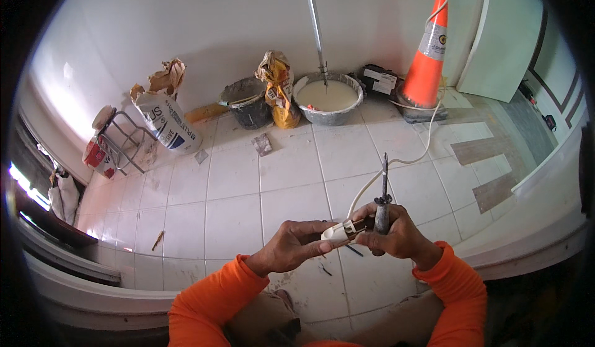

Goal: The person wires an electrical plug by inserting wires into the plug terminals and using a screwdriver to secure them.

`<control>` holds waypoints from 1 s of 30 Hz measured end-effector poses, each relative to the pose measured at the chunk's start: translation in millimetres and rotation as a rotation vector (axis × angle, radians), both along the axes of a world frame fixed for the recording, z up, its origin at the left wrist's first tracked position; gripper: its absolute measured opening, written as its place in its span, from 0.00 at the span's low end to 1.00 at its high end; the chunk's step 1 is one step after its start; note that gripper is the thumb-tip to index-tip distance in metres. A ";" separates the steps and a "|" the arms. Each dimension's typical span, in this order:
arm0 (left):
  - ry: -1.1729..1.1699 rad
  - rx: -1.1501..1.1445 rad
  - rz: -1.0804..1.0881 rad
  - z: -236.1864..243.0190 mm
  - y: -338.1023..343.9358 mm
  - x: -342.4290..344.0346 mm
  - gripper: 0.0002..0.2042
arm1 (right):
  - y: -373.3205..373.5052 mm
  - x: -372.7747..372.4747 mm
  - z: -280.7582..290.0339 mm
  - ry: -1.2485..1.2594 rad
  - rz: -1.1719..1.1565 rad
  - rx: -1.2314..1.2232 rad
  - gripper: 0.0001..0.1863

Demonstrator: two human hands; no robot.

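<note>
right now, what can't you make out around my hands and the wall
Head view:
part of the white fitting: covered by the left hand
part of the screwdriver: covered by the right hand
pole: top cut off by the upper edge
tub: bottom hidden by cloudy liquid

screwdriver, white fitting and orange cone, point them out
Screwdriver (382,215): head view, on its handle.
White fitting (336,232): head view, on its casing.
Orange cone (426,70): head view, on its lower orange body.

Pale tiled floor (232,182), white sack (168,125), black bucket (253,112), yellow sack (284,97), grey basin (332,118), orange traffic cone (424,71)
</note>
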State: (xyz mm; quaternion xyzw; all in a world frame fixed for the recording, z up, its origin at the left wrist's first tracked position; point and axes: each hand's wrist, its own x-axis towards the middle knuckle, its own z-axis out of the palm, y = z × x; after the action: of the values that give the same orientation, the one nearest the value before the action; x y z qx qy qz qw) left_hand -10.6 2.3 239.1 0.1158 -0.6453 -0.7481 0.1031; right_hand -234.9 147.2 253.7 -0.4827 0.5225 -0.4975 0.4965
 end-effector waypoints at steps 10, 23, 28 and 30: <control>-0.048 -0.016 -0.043 3.5 -1.1 -2.7 0.27 | -4.0 -1.8 -10.4 0.105 -0.048 -0.086 0.15; -0.074 0.034 -0.066 -9.3 -1.9 -3.7 0.26 | -12.6 7.5 -16.8 0.156 -0.108 -0.187 0.14; -0.113 0.045 -0.106 -10.2 -3.3 -1.9 0.27 | -8.9 -0.5 -8.7 0.080 0.005 0.091 0.21; -0.118 0.035 -0.109 -11.8 -3.0 -1.9 0.27 | -8.5 -0.5 -7.9 0.015 0.005 0.119 0.22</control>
State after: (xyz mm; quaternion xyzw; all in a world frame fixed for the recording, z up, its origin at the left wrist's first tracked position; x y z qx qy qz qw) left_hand -12.5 -0.7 227.3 0.1262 -0.6424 -0.7556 0.0220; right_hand -235.4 138.7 245.9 -0.4573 0.5535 -0.4606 0.5218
